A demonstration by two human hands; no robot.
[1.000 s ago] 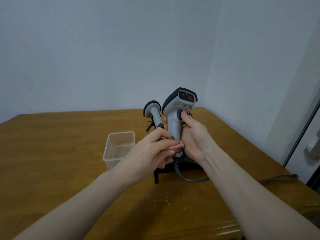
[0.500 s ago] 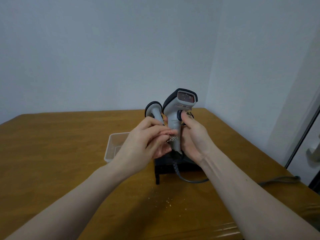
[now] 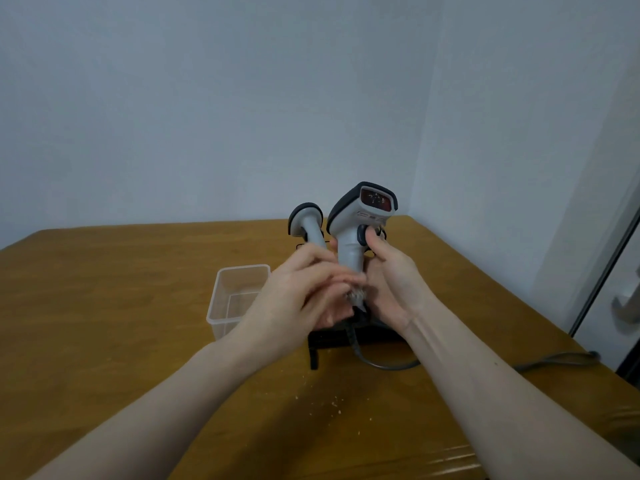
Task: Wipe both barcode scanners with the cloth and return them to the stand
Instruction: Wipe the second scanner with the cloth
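A grey barcode scanner [image 3: 353, 230] with a dark head and red window is held upright above the black stand [image 3: 332, 337]. My right hand [image 3: 391, 275] grips its handle, thumb near the dark trigger. My left hand [image 3: 304, 292] presses a small patterned cloth [image 3: 356, 295] against the lower handle; most of the cloth is hidden by my fingers. The second grey scanner [image 3: 306, 223] stands just left behind, its lower part hidden by my left hand. A grey cable [image 3: 381, 363] runs from the held scanner across the table.
A clear plastic container [image 3: 235, 296] sits on the wooden table [image 3: 104, 306] left of the stand. Crumbs [image 3: 332, 403] lie near the front edge. Walls rise behind and to the right, with a door frame [image 3: 602, 271] at far right.
My left hand with the cloth slid up the scanner's handle, then back down toward its base. The right hand and scanner stayed nearly still.
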